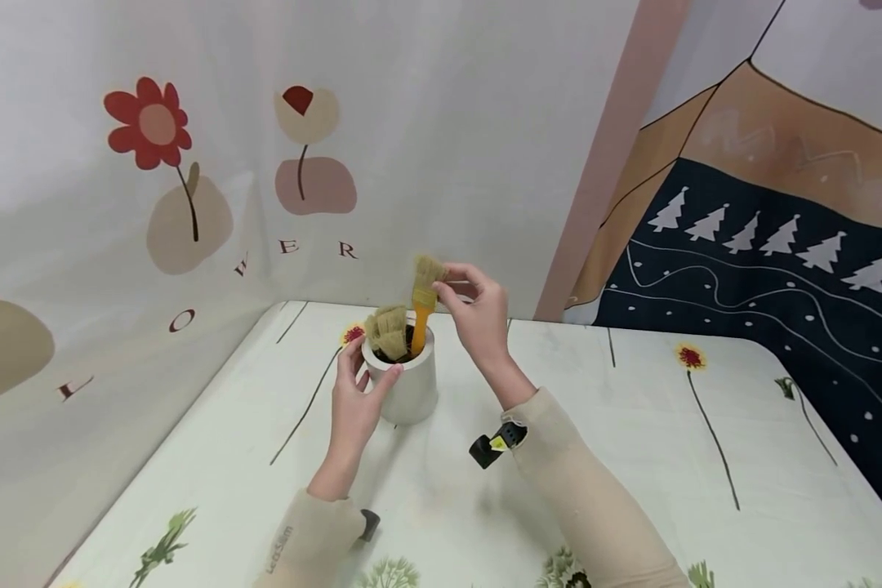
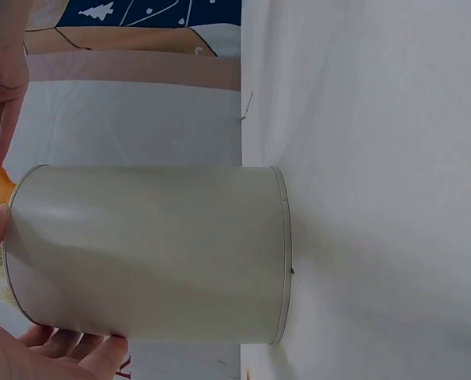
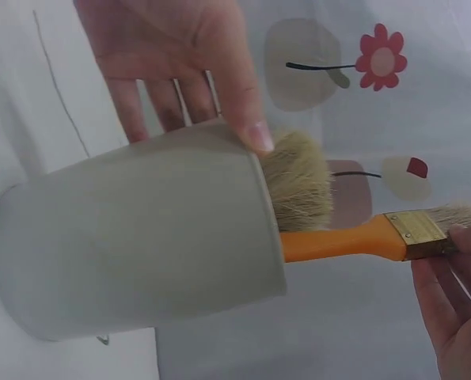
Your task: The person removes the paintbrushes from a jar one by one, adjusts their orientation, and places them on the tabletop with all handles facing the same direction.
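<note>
A pale grey cylindrical pot [image 1: 407, 392] stands upright on the white cloth. Bunched pale bristles [image 1: 386, 331] of brushes show above its rim; their handles are hidden inside. My left hand [image 1: 356, 400] holds the pot from its left side, thumb at the rim and fingers along the wall, as the left wrist view also shows. With my right hand [image 1: 479, 314] I pinch a paintbrush [image 3: 346, 241] at its metal band. It stands bristles up, and the lower part of its orange handle is down in the pot's mouth.
The white cloth [image 1: 441, 506] carries printed flowers and stems. Behind the pot rises a pale fabric wall [image 1: 441, 147] with printed flowers and letters. A dark printed panel with white trees [image 1: 764, 269] hangs at the right.
</note>
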